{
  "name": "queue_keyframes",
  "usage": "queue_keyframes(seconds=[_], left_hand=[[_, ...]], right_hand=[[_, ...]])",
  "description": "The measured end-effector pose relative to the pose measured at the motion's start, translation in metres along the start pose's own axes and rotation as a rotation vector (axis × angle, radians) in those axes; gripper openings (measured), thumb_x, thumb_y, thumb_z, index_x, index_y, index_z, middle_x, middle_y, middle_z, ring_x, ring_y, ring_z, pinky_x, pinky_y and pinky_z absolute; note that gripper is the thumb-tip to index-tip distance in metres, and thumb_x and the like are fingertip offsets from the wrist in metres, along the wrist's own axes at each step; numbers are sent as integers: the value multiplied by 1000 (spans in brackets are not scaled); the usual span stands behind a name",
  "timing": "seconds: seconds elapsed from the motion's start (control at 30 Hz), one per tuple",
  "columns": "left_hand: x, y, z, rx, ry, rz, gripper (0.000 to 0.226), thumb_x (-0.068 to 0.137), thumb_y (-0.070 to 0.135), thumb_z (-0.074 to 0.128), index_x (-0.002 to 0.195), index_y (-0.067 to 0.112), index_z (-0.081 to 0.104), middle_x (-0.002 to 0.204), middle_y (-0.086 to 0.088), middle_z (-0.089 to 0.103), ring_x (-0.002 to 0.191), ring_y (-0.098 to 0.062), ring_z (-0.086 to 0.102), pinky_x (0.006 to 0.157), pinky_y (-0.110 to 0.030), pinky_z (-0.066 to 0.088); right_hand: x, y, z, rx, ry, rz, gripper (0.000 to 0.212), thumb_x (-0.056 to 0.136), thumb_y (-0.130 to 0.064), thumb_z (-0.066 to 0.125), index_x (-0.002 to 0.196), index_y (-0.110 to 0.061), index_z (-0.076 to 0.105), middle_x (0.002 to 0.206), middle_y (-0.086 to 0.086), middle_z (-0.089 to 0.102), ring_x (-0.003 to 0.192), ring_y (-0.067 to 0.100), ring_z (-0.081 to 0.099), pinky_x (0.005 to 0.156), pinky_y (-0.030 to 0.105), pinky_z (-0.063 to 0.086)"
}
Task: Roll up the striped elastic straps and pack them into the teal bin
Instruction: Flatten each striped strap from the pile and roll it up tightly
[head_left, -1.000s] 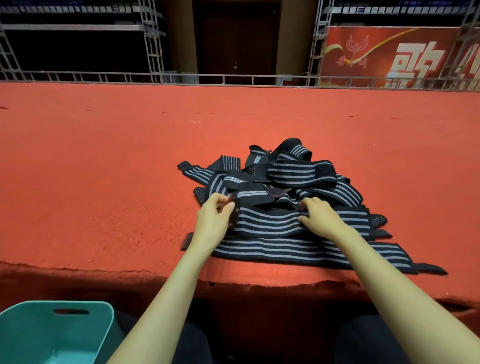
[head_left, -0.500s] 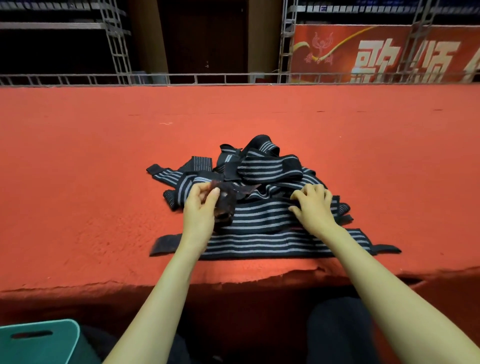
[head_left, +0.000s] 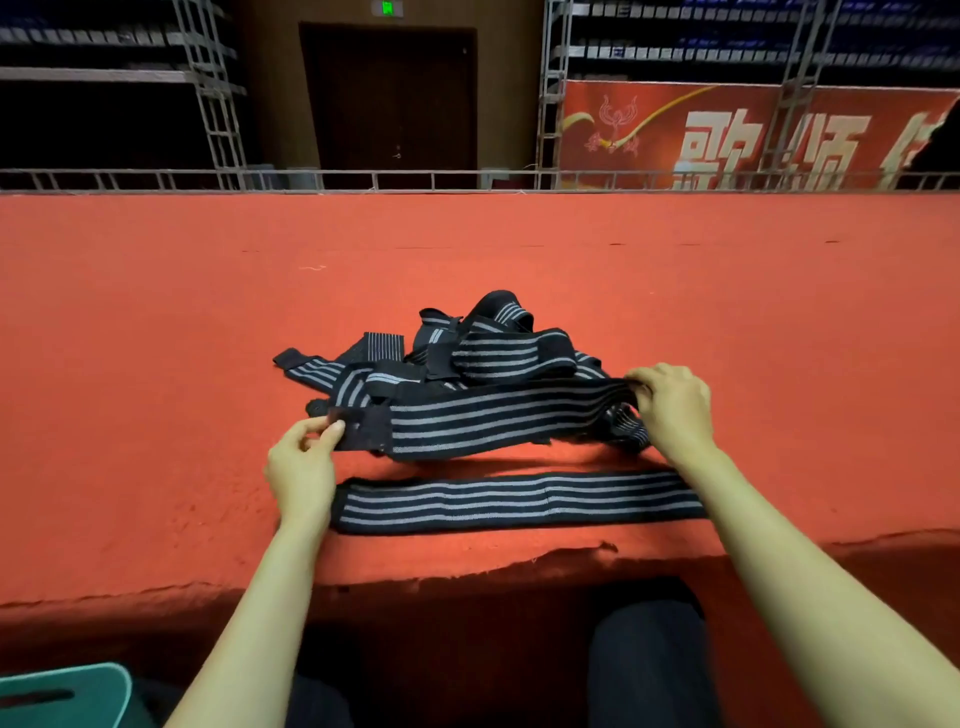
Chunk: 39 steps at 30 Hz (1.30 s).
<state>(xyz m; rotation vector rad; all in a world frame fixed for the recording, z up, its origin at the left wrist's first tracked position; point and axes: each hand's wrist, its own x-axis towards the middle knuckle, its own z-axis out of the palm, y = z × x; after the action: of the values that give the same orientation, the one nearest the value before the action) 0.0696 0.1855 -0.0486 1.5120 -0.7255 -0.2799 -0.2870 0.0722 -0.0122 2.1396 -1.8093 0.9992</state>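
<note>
A black strap with grey stripes (head_left: 493, 418) is stretched out and lifted a little above the red carpet. My left hand (head_left: 304, 465) pinches its plain black end tab. My right hand (head_left: 672, 408) grips its other end. Behind it lies a tangled pile of several more striped straps (head_left: 483, 348). Another strap (head_left: 519, 501) lies flat and straight on the carpet, nearer to me, between my forearms. A corner of the teal bin (head_left: 67, 693) shows at the bottom left, below the platform edge.
The red carpeted platform (head_left: 156, 364) runs wide to both sides, with its frayed front edge (head_left: 467, 571) just past my knees. A metal rail (head_left: 467, 179), scaffolding and a red banner (head_left: 727, 135) stand at the far end.
Both hands have pulled one strap out of the pile and stretched it between them. My right hand moved out to the right. The flat strap in front now lies uncovered.
</note>
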Motion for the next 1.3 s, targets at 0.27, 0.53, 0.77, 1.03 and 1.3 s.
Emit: queue_keyframes(seconds=[0.27,0.53,0.77,1.03,1.3], left_hand=[[-3,-6,-16,-71,-139,14,21,96,33,51,91,15,61,78,-2,69,75,-17,69,74,-39,55],[-2,-14,-21,-74,8,9,27,77,40,74,71,21,55,69,1,57,71,-21,58,74,-40,49],[-12,-15,-21,97,-54,99,22,83,11,67,101,14,55,103,-2,59,96,-19,52,86,-34,40],[-7,-17,-26,66,-177,-105,24,84,21,69,105,14,60,96,-6,66,92,-26,65,81,-40,53],[13,11,-37,-136,-145,-118,6,94,9,54,99,5,53,86,-4,59,73,-13,61,50,-20,55]], right_hand=[[-72,-17,27,92,-123,-18,16,83,-16,66,98,-18,71,96,2,70,99,31,60,88,43,40],[-95,8,19,336,-461,48,18,78,-21,73,86,-19,57,94,-2,60,93,18,56,78,29,37],[-83,10,15,434,-636,-19,47,63,-53,81,97,-34,55,111,-15,55,111,9,49,101,34,38],[-67,-17,30,367,-793,-122,67,45,-77,73,100,-48,49,117,-18,52,115,7,45,111,46,27],[-62,-23,32,436,-783,-143,62,61,-52,83,113,-36,53,120,-17,54,114,2,50,100,24,38]])
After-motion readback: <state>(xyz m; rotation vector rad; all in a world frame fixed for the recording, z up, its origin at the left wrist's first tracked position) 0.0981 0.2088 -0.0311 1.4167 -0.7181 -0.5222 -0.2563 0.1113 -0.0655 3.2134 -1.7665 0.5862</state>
